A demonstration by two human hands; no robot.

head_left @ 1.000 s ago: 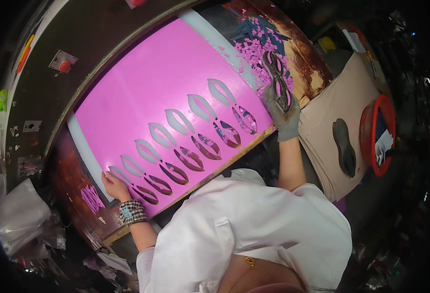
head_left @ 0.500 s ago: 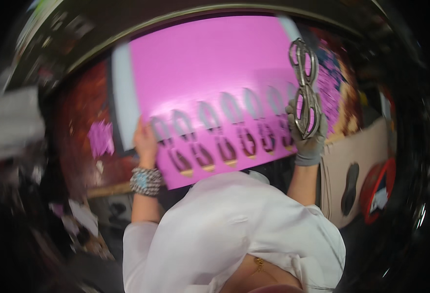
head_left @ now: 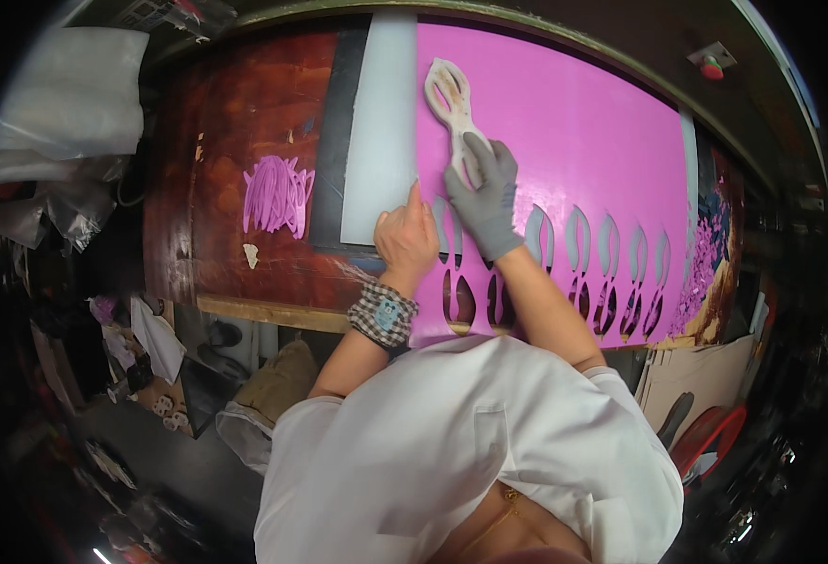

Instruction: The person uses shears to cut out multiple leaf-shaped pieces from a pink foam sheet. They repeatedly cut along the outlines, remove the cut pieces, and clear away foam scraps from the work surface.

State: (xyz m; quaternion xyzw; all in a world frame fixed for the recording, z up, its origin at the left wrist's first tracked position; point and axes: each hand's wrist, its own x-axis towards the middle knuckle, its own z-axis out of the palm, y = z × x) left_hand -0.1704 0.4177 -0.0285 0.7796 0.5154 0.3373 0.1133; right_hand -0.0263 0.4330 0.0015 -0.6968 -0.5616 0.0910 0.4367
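No text, label, brand, number or sign can be read: the blue patch (head_left: 387,315) on the checked wristband (head_left: 366,324) and the plate (head_left: 720,52) behind the red push-button (head_left: 712,69) are too small to make out.

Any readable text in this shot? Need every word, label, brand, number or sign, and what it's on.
None readable.
Pink sheet, looped tool in gloved right hand: no lettering visible.
Red button, blue patch on checked cuff: too small to tell.
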